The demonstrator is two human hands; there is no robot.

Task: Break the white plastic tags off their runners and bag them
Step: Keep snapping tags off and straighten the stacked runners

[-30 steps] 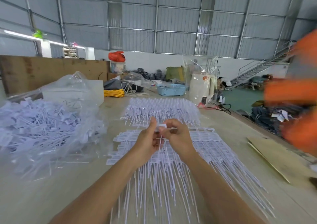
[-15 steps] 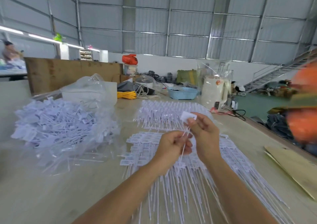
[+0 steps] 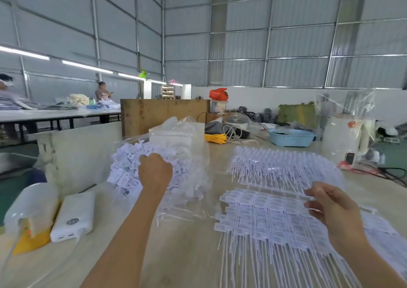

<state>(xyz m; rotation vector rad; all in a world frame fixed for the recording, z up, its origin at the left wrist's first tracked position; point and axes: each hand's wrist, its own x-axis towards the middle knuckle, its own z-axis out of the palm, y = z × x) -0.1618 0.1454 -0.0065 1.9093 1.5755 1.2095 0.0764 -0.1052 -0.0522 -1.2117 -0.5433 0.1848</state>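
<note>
Work table (image 3: 187,254): pale wood surface, spans the lower view.

Near sheet of tags on runners (image 3: 271,219): lies flat on the table at right, white tag heads toward the far side, long thin tails fanning toward the person. A second sheet of tags (image 3: 284,166) lies just beyond it, near a blue basket (image 3: 291,136).

Clear plastic bag (image 3: 187,177): on the table at left-centre, mouth open, holding a heap of loose white tags (image 3: 123,173).

White power bank (image 3: 73,216): near the table's left edge, just beside a translucent container with a yellow base (image 3: 30,217).

Left hand (image 3: 155,171): knuckles up, fingers curled into a fist, over the heap of loose tags at the bag's mouth. Contents of the fist are hidden; cannot tell whether it holds a tag.

Right hand (image 3: 330,206): over the far right corner of the near sheet, fingers loosely spread and only slightly bent. Fingertips (image 3: 308,192) are at the row of tag heads; whether they touch it is unclear from blur. Nothing is gripped.
</note>
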